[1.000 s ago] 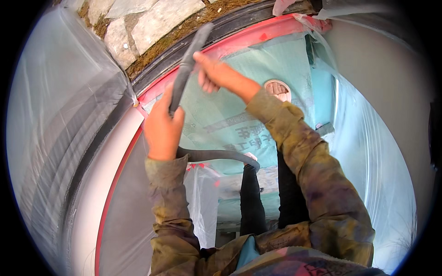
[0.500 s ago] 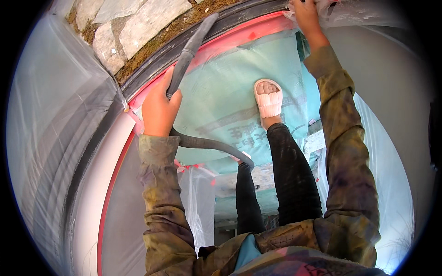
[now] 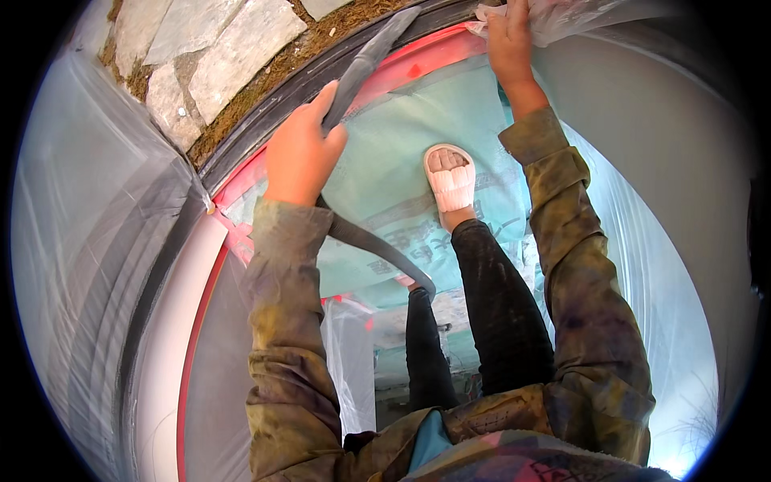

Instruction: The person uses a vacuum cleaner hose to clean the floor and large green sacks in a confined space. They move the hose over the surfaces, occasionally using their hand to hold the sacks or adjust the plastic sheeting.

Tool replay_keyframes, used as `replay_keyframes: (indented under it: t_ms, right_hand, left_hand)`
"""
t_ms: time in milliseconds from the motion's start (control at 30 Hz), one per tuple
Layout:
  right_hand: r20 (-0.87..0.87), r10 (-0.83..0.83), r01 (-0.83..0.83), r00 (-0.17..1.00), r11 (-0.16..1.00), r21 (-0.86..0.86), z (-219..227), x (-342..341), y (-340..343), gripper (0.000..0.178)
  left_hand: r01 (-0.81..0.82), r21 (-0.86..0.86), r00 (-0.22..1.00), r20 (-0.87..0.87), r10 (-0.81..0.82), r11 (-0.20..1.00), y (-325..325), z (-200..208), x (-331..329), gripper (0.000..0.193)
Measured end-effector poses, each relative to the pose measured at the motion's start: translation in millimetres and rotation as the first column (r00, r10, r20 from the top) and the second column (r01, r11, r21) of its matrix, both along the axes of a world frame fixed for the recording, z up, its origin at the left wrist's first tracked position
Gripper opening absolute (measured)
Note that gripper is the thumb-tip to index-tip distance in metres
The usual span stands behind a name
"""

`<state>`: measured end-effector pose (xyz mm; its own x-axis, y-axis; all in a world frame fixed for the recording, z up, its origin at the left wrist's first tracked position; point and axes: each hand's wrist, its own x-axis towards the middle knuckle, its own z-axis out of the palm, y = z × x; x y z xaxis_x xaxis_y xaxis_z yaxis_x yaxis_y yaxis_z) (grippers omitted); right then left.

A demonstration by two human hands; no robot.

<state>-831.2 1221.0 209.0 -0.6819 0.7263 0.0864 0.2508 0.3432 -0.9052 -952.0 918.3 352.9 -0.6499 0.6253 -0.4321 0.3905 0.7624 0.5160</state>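
Observation:
My left hand (image 3: 305,153) is wrapped round a dark grey vacuum cleaner nozzle (image 3: 371,60). Its slanted tip lies over the black sill track (image 3: 265,112) at the top of the view. From below that hand a ribbed grey hose (image 3: 377,247) curves down between my legs. At the upper right, my right hand (image 3: 511,50) is closed beside crumpled clear plastic film (image 3: 550,18), close to the far end of the track. Its fingertips are at the picture's edge, so what they grip cannot be made out.
Beyond the track lie stone slabs (image 3: 249,56) with brown soil in the gaps. Green floor sheeting (image 3: 377,169) edged with red tape (image 3: 422,68) is under my sandalled foot (image 3: 451,178). Clear plastic sheets (image 3: 80,209) hang on the left, and a grey panel (image 3: 642,136) stands on the right.
The nozzle and my left hand have moved right and farther away along the track. My right hand has shifted left and slightly nearer. My view has shifted a little too.

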Motion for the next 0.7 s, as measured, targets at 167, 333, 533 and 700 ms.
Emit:
replay_keyframes:
  t_ms: [167, 333, 533, 700]
  right_hand:
    - [0.016, -0.047, 0.047, 0.999, 0.998, -0.033, 2, 2, 2, 0.065]
    - [0.050, -0.081, 0.085, 0.995, 0.993, -0.083, 1, 4, -1, 0.067]
    - [0.758, -0.169, -0.189, 0.630, 0.913, 0.361, 45, -9, -9, 0.063]
    - [0.698, -0.191, -0.364, 0.691, 0.741, 0.564, 17, 13, 18, 0.038]
  left_hand:
    - [0.142, -0.020, 0.989, 0.039, -0.141, 0.990, 76, -6, 11, 0.055]
    - [0.081, 0.014, 0.997, -0.005, -0.081, 0.997, 120, -8, 34, 0.054]
    - [0.039, -0.037, 0.999, -0.036, -0.040, 0.999, 101, -5, 40, 0.056]
    - [0.050, -0.043, 0.998, -0.022, -0.051, 0.998, 100, 12, 36, 0.056]
